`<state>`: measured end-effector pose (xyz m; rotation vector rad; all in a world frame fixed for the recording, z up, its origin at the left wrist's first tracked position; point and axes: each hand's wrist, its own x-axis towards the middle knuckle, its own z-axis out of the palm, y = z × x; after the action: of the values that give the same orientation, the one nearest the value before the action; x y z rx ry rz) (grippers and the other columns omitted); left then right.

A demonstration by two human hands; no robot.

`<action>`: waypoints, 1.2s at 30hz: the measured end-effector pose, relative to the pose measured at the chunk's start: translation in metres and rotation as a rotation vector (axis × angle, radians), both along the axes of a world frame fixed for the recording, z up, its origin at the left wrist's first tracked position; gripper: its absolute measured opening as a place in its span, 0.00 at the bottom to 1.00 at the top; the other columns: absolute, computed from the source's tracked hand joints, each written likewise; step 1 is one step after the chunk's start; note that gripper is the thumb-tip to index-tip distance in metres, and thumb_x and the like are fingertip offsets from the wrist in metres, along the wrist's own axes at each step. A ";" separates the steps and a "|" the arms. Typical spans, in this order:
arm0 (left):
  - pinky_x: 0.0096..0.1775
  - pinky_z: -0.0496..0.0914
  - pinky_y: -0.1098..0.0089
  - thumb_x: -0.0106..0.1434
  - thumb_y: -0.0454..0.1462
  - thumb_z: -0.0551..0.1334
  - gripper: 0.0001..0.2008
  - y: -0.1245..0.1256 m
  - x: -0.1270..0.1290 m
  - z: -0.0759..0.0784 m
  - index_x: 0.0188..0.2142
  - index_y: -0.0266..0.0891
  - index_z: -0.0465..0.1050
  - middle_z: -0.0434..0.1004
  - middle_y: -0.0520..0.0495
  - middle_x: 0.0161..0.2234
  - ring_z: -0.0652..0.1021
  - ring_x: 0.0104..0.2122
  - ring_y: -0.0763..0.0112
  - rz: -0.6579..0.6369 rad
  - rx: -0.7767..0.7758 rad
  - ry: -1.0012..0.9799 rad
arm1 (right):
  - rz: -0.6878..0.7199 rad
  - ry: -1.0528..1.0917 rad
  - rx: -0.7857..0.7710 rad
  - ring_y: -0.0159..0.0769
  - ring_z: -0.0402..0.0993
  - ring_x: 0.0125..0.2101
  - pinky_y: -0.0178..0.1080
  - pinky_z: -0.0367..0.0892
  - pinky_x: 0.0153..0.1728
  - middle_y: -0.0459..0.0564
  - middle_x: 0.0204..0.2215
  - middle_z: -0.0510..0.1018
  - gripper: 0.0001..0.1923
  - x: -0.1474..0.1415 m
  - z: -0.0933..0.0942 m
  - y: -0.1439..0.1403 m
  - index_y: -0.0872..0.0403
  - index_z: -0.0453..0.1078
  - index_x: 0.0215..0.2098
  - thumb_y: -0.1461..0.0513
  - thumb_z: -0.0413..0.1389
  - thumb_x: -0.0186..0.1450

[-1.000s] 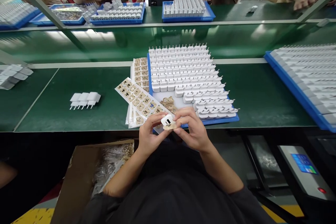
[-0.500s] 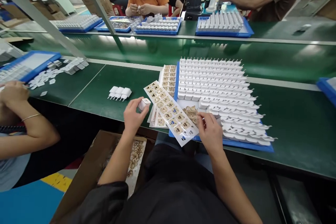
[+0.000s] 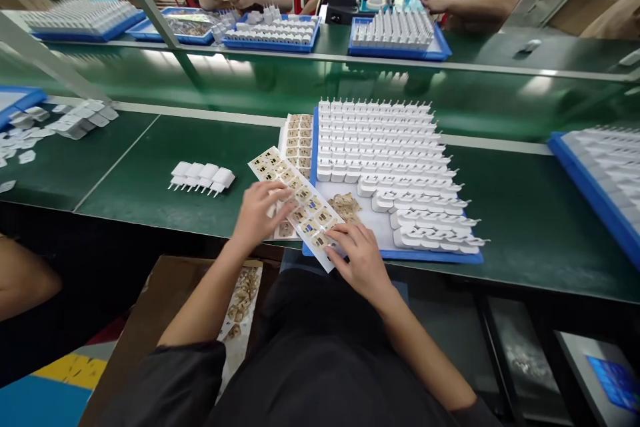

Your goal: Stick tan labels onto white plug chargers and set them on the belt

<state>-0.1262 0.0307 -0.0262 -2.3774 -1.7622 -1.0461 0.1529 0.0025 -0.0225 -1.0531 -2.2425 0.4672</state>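
Observation:
A sheet of stickers (image 3: 303, 195), printed with rows of small tan and black shapes, lies at a slant across the left edge of a blue tray (image 3: 435, 255) and other sheets (image 3: 299, 137). My left hand (image 3: 261, 210) is over its left side, fingers stretched and apart, touching it. My right hand (image 3: 361, 257) is at its lower right, bent fingers apart on the stickers; whether a sticker is under the fingertips I cannot make out. Several white plug chargers (image 3: 201, 177) stand in a short row on the bench to the left. Rows of white chargers (image 3: 375, 140) with pins up fill the tray.
Crumpled tan backing scraps (image 3: 345, 205) lie in the tray. Below the bench edge is a cardboard box (image 3: 145, 320) with more scraps. Another blue tray (image 3: 600, 193) stands at right, loose white pieces (image 3: 83, 119) at left. A co-worker's arm (image 3: 25, 277) is at far left.
My left hand has let go of a white charger, which now stands with the row at left, and has come onto the sheet. My right hand has shifted inward over the sheet. The view has turned right.

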 end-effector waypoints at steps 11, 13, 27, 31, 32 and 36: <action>0.65 0.64 0.45 0.68 0.40 0.65 0.16 -0.037 0.064 -0.004 0.55 0.50 0.77 0.77 0.43 0.58 0.72 0.63 0.53 -0.378 -0.195 -0.011 | -0.017 -0.127 -0.136 0.47 0.73 0.44 0.47 0.64 0.41 0.54 0.44 0.79 0.13 0.017 0.010 -0.016 0.50 0.75 0.52 0.59 0.60 0.69; 0.65 0.64 0.45 0.68 0.40 0.65 0.16 -0.036 0.065 -0.005 0.55 0.49 0.77 0.77 0.43 0.58 0.72 0.63 0.54 -0.379 -0.194 -0.020 | -0.046 -0.116 -0.119 0.45 0.72 0.42 0.46 0.63 0.40 0.53 0.41 0.79 0.08 0.013 0.008 -0.013 0.51 0.76 0.47 0.60 0.58 0.71; 0.65 0.62 0.44 0.70 0.39 0.63 0.14 -0.023 0.070 -0.007 0.54 0.49 0.77 0.79 0.45 0.56 0.72 0.62 0.53 -0.337 -0.202 -0.055 | 0.012 0.505 -0.279 0.41 0.74 0.40 0.44 0.70 0.41 0.50 0.37 0.76 0.03 0.033 0.015 -0.004 0.49 0.70 0.39 0.61 0.56 0.72; 0.60 0.69 0.48 0.68 0.42 0.65 0.18 0.003 0.101 0.010 0.57 0.46 0.73 0.77 0.40 0.56 0.73 0.58 0.52 -0.289 -0.084 -0.054 | 0.012 0.597 -0.295 0.40 0.76 0.39 0.43 0.71 0.41 0.50 0.37 0.78 0.02 0.045 0.013 -0.008 0.49 0.71 0.38 0.61 0.57 0.71; 0.59 0.69 0.48 0.66 0.43 0.66 0.21 0.012 0.114 0.015 0.58 0.45 0.72 0.75 0.38 0.58 0.72 0.59 0.50 -0.284 -0.052 -0.043 | 0.013 0.606 -0.301 0.40 0.76 0.39 0.43 0.71 0.41 0.50 0.37 0.78 0.02 0.046 0.013 -0.009 0.49 0.71 0.39 0.62 0.57 0.71; 0.61 0.63 0.42 0.60 0.43 0.72 0.26 0.047 0.165 0.028 0.55 0.41 0.72 0.61 0.31 0.67 0.64 0.66 0.39 -0.308 0.028 0.109 | -0.003 0.586 -0.273 0.39 0.77 0.39 0.42 0.71 0.41 0.50 0.37 0.79 0.02 0.047 0.013 -0.012 0.49 0.70 0.39 0.63 0.56 0.71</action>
<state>0.0391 0.0772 0.0020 -2.6892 -1.3684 -0.9337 0.2004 -0.0092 -0.0094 -0.8983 -1.6858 0.9633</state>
